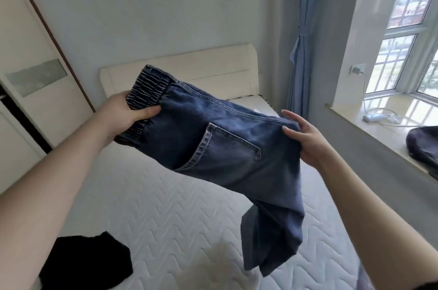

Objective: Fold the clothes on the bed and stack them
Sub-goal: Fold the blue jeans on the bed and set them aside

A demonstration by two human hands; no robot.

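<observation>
The jeans [227,145] hang in the air above the bed [147,197], held between the left hand [128,112] at the waistband and the right hand [305,140] at the far edge, legs trailing down to the right. A garment [87,263] lies on the mattress at lower left. The headboard [189,69] stands behind, and another garment [424,147] rests on the window sill [379,131] to the right.

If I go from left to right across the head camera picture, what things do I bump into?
wardrobe door → black garment on the mattress → left hand → jeans → right hand → blue curtain → wall plug → dark clothes on the windowsill
</observation>
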